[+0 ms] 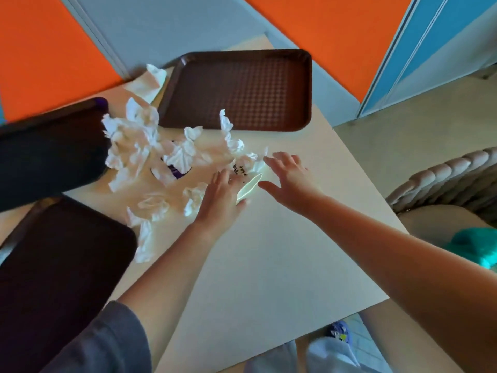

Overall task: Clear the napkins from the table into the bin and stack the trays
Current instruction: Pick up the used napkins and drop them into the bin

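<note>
Pale beige desk (pixel 282 265), square-cornered, seen from above at a tilt. Behind it a wall of orange panels (pixel 40 49) split by grey strips (pixel 166 22). Blue panel (pixel 443 36) with pale framing at upper right. Beige floor (pixel 403 135) beyond the desk's right edge. Quilted grey chair back (pixel 443 179) at right, a teal cloth (pixel 476 249) just below it. Light soft and even.

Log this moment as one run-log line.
left hand open | right hand open | crumpled napkins on table | trays unstacked
</note>
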`<state>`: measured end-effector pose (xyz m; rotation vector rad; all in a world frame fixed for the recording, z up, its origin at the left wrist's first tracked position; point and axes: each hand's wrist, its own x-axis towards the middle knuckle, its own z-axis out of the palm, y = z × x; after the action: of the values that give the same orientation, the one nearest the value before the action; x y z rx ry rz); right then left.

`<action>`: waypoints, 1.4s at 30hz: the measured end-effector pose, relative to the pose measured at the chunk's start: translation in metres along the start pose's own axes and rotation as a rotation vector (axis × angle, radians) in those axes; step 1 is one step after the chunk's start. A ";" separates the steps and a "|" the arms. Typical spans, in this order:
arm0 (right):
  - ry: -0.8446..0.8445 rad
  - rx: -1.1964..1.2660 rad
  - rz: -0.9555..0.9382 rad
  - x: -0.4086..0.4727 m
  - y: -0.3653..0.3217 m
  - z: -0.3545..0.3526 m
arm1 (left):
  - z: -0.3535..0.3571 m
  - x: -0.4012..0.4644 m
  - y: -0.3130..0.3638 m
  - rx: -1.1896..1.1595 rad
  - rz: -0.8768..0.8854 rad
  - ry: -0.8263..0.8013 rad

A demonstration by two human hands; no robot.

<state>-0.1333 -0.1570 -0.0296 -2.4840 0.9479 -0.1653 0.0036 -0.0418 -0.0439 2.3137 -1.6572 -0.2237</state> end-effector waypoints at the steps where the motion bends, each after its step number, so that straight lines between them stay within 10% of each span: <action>1: 0.010 0.007 -0.007 0.008 -0.005 0.005 | 0.002 0.003 -0.007 0.012 0.000 -0.024; 22: 0.171 0.213 -0.007 0.022 0.012 0.039 | 0.008 0.004 -0.019 -0.050 0.196 0.074; 42: 0.345 0.087 0.303 -0.216 0.218 -0.076 | 0.085 0.003 0.267 -0.145 0.619 0.061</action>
<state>-0.4467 -0.1866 -0.0533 -2.2385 1.4122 -0.5329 -0.2600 -0.1362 -0.0389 1.5896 -2.1406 -0.1290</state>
